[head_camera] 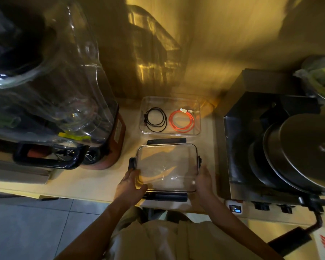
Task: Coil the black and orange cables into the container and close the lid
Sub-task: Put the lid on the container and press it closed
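Holding lid (167, 166), both hands, no legible writing

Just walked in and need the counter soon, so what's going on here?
A person is packing cables away. The black cable and orange cable already lie coiled side by side in the clear container on the counter, black on the left. The container is still open. The left hand and right hand grip the clear lid by its two near corners, in front of the container. A blender stands to the left.
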The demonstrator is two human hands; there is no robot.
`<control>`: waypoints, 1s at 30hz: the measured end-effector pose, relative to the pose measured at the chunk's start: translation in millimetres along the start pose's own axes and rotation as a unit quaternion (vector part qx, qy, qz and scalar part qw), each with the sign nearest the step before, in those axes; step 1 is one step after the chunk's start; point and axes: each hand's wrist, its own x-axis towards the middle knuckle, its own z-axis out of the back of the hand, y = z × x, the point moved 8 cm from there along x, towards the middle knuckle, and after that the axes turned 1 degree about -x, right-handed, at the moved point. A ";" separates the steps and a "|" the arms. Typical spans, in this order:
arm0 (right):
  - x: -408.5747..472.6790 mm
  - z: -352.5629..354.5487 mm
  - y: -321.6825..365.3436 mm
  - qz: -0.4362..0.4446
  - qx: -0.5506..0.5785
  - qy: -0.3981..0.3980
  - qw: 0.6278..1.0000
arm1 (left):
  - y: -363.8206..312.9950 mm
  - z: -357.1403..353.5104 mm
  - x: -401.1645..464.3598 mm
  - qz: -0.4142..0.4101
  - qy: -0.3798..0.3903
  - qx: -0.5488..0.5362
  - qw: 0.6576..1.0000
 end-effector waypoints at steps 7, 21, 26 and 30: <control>-4.2 -3.8 10.0 0.056 -0.089 0.061 0.993 | -0.1 2.4 -3.5 0.010 -0.008 -0.017 1.000; -16.4 -1.6 37.6 0.121 -0.093 0.110 0.982 | 10.2 26.2 -14.4 0.126 -0.092 -0.348 0.924; -25.5 -4.7 55.5 0.136 -0.063 0.138 0.979 | -4.5 36.7 -12.4 0.114 -0.079 -0.426 0.894; -35.7 -4.8 81.2 0.207 -0.093 0.115 0.967 | -20.1 48.3 -12.2 0.113 -0.086 -0.487 0.862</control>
